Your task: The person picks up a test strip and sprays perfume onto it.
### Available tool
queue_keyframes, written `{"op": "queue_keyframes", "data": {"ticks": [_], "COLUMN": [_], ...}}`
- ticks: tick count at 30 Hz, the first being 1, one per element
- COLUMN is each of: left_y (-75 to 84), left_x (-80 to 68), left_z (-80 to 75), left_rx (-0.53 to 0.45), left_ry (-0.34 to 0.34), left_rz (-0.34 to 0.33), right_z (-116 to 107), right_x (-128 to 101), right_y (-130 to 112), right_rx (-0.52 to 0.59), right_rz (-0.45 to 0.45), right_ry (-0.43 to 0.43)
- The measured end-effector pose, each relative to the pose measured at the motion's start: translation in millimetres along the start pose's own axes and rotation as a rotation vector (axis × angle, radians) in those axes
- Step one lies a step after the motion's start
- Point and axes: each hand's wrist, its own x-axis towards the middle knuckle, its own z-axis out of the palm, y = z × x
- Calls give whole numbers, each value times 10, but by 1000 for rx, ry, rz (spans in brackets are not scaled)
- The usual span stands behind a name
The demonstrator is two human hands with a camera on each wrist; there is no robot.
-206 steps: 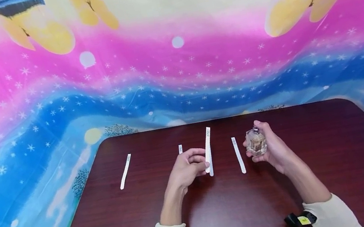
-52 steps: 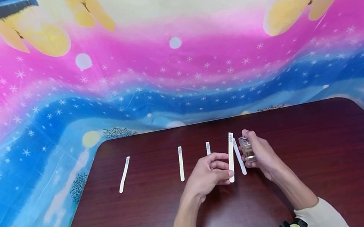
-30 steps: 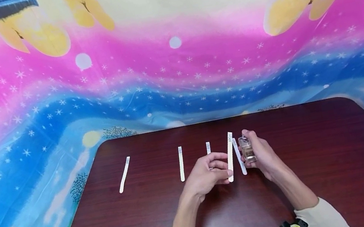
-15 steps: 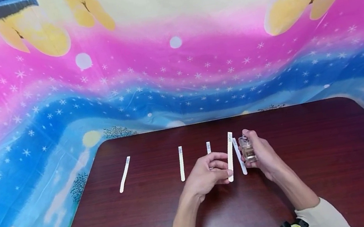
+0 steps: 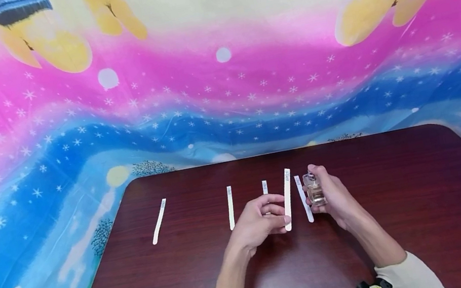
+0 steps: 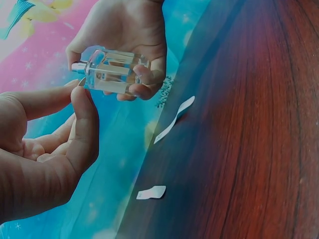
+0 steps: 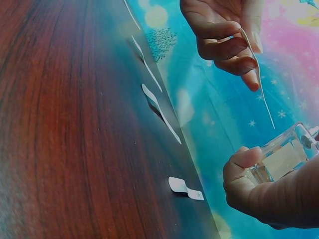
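My left hand pinches a white paper test strip near its lower end, thumb against fingers, with the printed end pointing up and away. My right hand grips a clear glass perfume bottle, one digit at the silver sprayer on top. The bottle stands just right of the held strip, whose thin edge shows in the right wrist view. Between them on the table lies another strip. A further strip is partly hidden behind my left fingers.
More strips lie spaced in a row to the left, one strip near the left hand and one slanted strip farther out. The dark wooden table ends at a printed cloth backdrop.
Since the earliest frame, my left hand has moved right with its strip, and the bottle has come left and turned. In the last half second the held strip has shifted slightly left.
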Motion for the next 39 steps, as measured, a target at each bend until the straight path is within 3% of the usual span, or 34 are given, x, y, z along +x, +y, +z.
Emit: {"op": "queue_keyframes", "data": {"ticks": [25, 39], "left_y": [-24, -6], "left_x": [6, 10], "left_z": [-169, -279], "left_rx": [18, 32], "left_ry": [4, 39], "left_rz": [3, -13], "right_z": [-4, -11], "right_x": [17, 39], "right_y": [5, 10], "right_rx": [7, -11], "right_rz": [-4, 4], "right_ry": [-21, -23]}}
